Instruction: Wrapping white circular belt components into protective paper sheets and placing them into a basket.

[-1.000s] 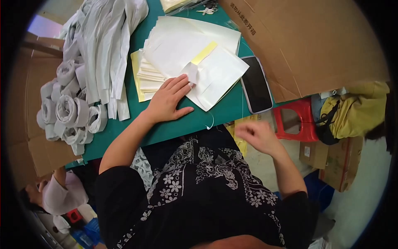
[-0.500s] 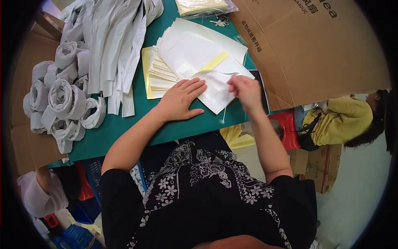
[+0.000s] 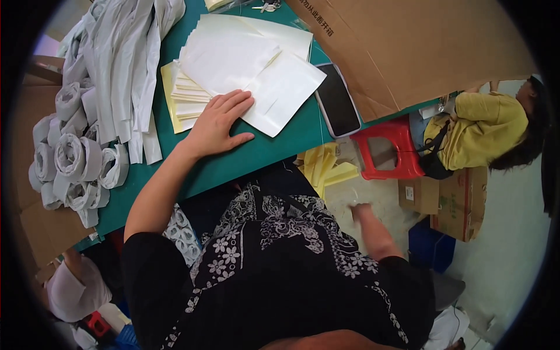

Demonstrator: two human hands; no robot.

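Note:
My left hand (image 3: pixel 224 123) lies flat with fingers outstretched at the near edge of a fanned stack of white sheets (image 3: pixel 227 55), holding nothing. Its fingertips touch the top white sheet (image 3: pixel 284 93), which slants to the right over the others. Yellow edging (image 3: pixel 168 87) shows along the stack's left side. Below the table's front edge, off to the right, hangs my right hand (image 3: pixel 361 213). Motion smears its fingers, so whether they hold anything is unclear. Just beyond it lies a heap of crumpled yellow strips (image 3: pixel 319 166).
Rolled white strips (image 3: pixel 70 154) and long loose ones (image 3: pixel 119 64) cover the left of the green table (image 3: pixel 280 153). A phone (image 3: pixel 338 102) lies right of the sheets, beside a large cardboard box (image 3: pixel 420 52). Keys (image 3: pixel 270 6) sit behind. A person in yellow (image 3: pixel 487 125) is by a red stool (image 3: pixel 388 149).
My right hand has left the sheets and dropped below the table edge. The yellow strip on the top sheet no longer shows. My left hand stays on the stack; the view has shifted right.

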